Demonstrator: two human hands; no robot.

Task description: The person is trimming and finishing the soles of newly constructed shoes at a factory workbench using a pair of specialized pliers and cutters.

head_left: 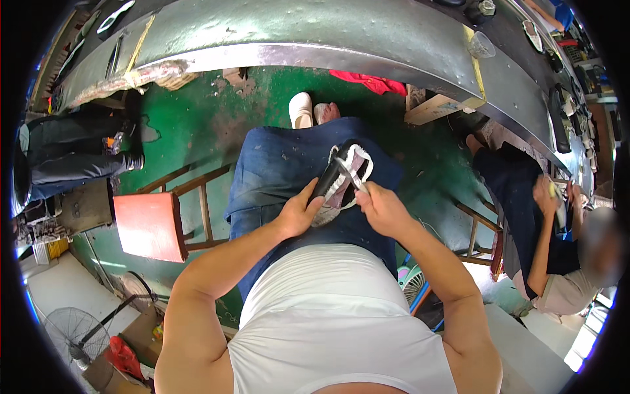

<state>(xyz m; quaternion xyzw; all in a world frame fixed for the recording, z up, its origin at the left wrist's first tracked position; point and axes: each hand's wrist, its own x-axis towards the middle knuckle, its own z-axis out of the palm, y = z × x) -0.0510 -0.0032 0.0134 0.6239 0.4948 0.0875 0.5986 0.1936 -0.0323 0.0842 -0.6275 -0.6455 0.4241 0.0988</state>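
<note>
Over my lap lies an unfinished shoe (326, 182), its underside turned up, with a black side, a white gathered edge and a pinkish-grey sole area. My left hand (298, 213) is closed around its near left side, thumb against the black material. In my right hand (386, 209) is a slim grey metal tool (351, 173), gripped between thumb and fingers. The tool slants across the opening of the shoe, its far end near the white edge. Its exact kind is unclear. Blue cloth (266, 164) covers my legs beneath the shoe.
A long metal-covered workbench (295, 56) curves across the front. A stool with a red seat (149, 225) stands at my left. On the right, a seated co-worker (558, 262) handles something; another person's legs (79, 151) show at far left. A fan (72, 335) is lower left.
</note>
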